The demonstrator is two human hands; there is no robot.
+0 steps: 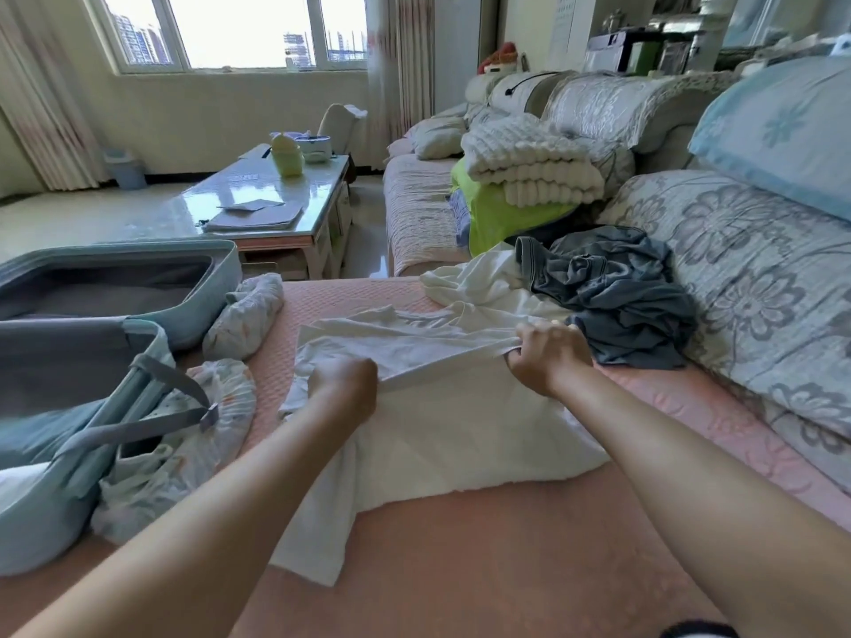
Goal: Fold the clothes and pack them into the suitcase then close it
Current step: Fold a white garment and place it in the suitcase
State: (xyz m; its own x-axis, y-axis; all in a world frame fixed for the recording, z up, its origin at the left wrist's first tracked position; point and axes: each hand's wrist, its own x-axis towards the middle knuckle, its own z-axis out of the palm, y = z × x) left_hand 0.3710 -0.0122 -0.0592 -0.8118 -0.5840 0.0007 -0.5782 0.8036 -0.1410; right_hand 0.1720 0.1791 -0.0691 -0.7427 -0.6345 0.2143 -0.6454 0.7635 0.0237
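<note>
Mid-fold on shirt point(442, 425), spread on pink cover point(506, 545), centre of view. Left hand point(343, 384) and right hand point(545, 356) both curled tight round the far folded edge, cloth pinched in each. Left fingertips hidden under fabric, so exact pinch there not readable. Grips well apart, with a taut, slightly raised edge between.

Judged step: bringing far part over toward near hem. To do well:
- Hold even tension across both grips, no sag mid-span.
- Square up the trailing lower-left corner first; looks skewed.
- Land the edge parallel to near hem, then release and smooth outward from centre with flat palms.
- Size the final fold to fit suitcase point(115, 287), lying open just left on the same surface.

Queue: grey garment point(617, 297) crumpled just beyond right hand, touching a second white garment point(479, 278); patterned bundle point(244, 310) against suitcase. Avoid catching the grey pile with the right-side grip.

Early in task by judgement: several pieces unfolded, lid open.
</note>
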